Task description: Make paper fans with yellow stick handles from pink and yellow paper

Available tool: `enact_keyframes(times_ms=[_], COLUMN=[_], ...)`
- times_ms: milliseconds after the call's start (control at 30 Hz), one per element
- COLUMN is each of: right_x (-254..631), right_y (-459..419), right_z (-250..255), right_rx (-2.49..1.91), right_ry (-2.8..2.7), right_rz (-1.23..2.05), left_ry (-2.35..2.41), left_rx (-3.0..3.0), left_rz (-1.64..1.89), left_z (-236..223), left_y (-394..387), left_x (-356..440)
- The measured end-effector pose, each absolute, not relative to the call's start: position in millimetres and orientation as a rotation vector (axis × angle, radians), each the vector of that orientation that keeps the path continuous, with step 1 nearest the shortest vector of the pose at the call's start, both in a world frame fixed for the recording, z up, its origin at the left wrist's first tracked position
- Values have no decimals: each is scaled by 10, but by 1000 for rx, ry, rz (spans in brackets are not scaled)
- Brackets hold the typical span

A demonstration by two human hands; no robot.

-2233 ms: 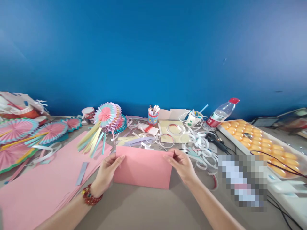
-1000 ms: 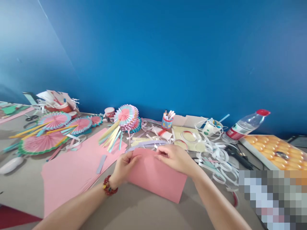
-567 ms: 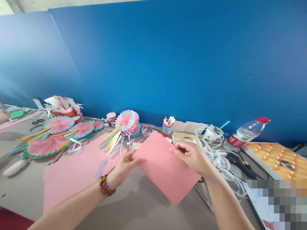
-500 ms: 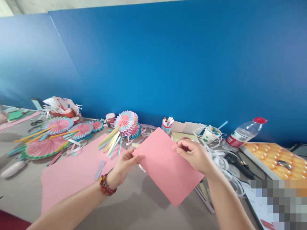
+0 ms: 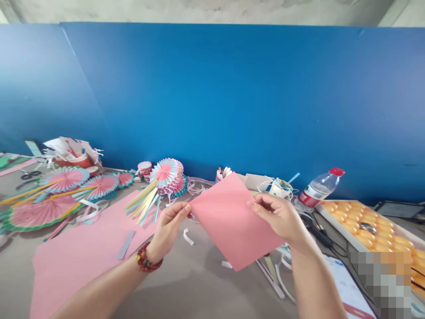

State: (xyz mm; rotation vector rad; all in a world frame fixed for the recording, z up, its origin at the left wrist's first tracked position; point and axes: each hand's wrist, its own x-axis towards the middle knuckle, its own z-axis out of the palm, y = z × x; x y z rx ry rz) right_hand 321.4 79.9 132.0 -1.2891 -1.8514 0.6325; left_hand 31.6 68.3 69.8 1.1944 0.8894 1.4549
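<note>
The pink sheet is in the air, held over the middle of the worktop, w/ one corner pointing to the back edge and one down to the near side. Whether its lowest corner touches the surface, I can't tell.

The L hand has thumb & finger pressed together on the sheet's left corner, no gap. The R hand pinches the upper right edge, thumb in front; its other fingers are curled and partly hidden.

Main risk, in my judgement: a crease or small tear at the L corner, b/c this pinch takes very little paper, and an uneven pull would load only that point. If L slips, the sheet could swing down from R.

2nd risk: a low corner may catch on the paper strips or push the small white scrap below it, b/c both lie close under the sheet.

If put down toward the left side of the worktop, it could mix w/ the large pink paper, b/c the colour is nearly the same. Toward the back right corner, the bottle looks far enough; a knock seems unlikely, but a wide R elbow move could brush the lit screen.
</note>
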Motion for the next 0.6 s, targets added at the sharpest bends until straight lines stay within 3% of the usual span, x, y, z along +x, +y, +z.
enact_keyframes(times_ms=[333,600], right_x=[3082,3103], right_y=[849,868], right_z=[1231,1180], right_rx=[-1278,-1313], right_ry=[-1758,-1726], right_rz=[673,736], left_ry=[899,939], left_rx=[1191,1232], left_rz=[1242,1304], left_z=[609,720], left_y=[706,659], left_x=[386,375])
